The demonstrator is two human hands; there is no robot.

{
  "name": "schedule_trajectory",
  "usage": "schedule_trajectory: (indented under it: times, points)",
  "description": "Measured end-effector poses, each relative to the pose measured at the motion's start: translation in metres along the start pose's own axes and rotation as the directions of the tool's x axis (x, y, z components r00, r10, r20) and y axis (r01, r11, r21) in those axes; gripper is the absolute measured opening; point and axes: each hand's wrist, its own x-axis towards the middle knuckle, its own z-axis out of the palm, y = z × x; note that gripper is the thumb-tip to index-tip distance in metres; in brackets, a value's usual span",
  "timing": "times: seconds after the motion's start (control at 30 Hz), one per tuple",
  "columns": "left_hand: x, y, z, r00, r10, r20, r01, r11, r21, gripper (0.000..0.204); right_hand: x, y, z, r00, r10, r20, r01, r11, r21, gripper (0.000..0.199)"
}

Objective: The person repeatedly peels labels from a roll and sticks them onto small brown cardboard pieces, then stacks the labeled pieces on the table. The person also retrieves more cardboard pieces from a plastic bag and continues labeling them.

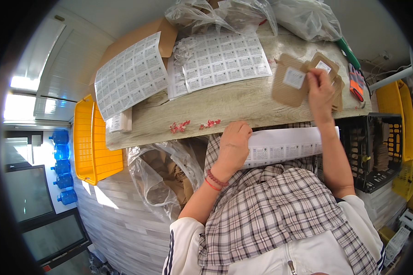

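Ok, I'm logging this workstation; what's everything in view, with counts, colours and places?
Table: one, pale, ahead
Label sheets: several, white, table and lap
Brown cards: several, brown, table's right
Red scraps: two clusters, red, table's edge
Clear bags: several, transparent, table's back, below
Yellow crates: at least two, yellow, left and right
Black crate: one, black, right
Water jugs: five, blue, left
Checked apron: one, black and white, lap
Bracelets: two, red, left wrist
Left hand: one, bare, on lap sheet
Right hand: one, bare, at brown cards
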Motion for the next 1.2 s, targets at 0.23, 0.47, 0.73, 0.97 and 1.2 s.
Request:
schedule_trajectory:
  times: [0.23,0.47,0.73,0.97,1.2]
  points:
    - [-0.003,-0.006,-0.026,0.97,-0.239,0.038,0.241,0.964,-0.115,0.013,0.038,0.04,-0.07,0.843,-0.538,0.011,0.438,0.674,-0.596,0.043]
    - [0.004,-0.017,-0.045,0.944,-0.312,0.103,0.326,0.932,-0.162,0.016,-0.056,0.011,-0.058,0.543,-0.475,0.692,0.68,0.733,-0.031,0.077]
    - [-0.022,-0.031,-0.061,0.986,-0.102,-0.13,0.098,0.994,-0.04,0.016,-0.074,-0.014,-0.051,0.486,-0.479,0.731,0.647,0.76,0.068,0.064]
    - [-0.207,-0.131,-0.092,0.434,-0.564,-0.703,0.641,0.741,-0.198,0.013,-0.075,0.003,-0.058,0.548,-0.48,0.685,0.609,0.79,0.067,0.06]
    - [-0.347,-0.241,-0.046,0.401,-0.874,-0.274,0.878,0.452,-0.158,0.028,-0.07,0.016,-0.044,0.46,-0.357,0.813,0.532,0.844,0.07,0.064]
